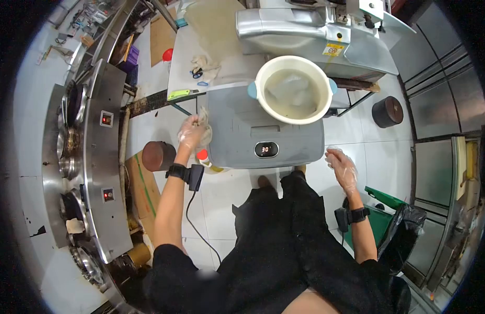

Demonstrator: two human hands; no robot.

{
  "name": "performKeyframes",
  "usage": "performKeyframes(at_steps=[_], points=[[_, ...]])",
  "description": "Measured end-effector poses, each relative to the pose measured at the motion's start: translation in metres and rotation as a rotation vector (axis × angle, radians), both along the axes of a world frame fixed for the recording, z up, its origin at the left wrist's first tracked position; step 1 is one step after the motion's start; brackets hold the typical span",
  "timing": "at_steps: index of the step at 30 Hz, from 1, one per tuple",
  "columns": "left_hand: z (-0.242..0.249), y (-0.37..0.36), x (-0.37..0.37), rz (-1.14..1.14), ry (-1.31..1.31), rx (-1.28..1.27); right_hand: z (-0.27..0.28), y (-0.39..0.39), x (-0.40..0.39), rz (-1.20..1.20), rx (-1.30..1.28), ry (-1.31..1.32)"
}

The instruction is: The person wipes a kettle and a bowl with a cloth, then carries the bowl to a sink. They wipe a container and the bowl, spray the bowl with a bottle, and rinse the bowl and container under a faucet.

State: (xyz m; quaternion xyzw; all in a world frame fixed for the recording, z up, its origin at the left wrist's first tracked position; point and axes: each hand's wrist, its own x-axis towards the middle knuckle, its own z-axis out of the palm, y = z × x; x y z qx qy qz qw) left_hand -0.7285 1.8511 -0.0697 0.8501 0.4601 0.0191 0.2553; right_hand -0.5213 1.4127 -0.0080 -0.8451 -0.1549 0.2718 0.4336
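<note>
My left hand (pixel 190 134), in a thin transparent glove, is closed on a crumpled beige cloth (pixel 205 127) at the left edge of a grey lidded box (pixel 229 141). The box's small display (pixel 266 149) reads 30. My right hand (pixel 343 170), also gloved, hangs off the box's right side with its fingers apart and nothing in them. On the far part of the lid stands a round cream basin (pixel 268 107) with light blue handles. It contains cloudy water and a pale, translucent piece (pixel 295 91) that I cannot identify.
Behind the box, a table (pixel 187 47) holds a green utility knife (pixel 181 94), scissors (pixel 197 71) and a metal slicing machine (pixel 282 31). A steel stove (pixel 104 157) runs along the left. A brown stool (pixel 159 156) and a green bin (pixel 370 225) stand on the floor.
</note>
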Motion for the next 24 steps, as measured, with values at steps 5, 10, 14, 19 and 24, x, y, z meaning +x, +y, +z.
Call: performKeyframes(at_steps=[5,10,14,19,24], points=[[0.087,-0.068,0.055,0.015,-0.942,-0.849,0.020,0.067,0.024,0.204,0.222,-0.069],[0.115,-0.136,0.139,0.157,-1.141,-1.603,0.036,0.138,0.043,0.103,0.512,0.637],[0.109,-0.163,0.183,0.109,-1.152,-1.450,0.014,0.157,0.075,0.153,0.692,0.858],[0.084,-0.159,0.204,0.089,-0.961,-1.128,0.000,0.152,0.102,-0.012,0.515,0.617],[0.060,-0.141,0.207,0.201,-0.878,-0.801,-0.011,0.159,0.143,-0.053,0.302,0.024]])
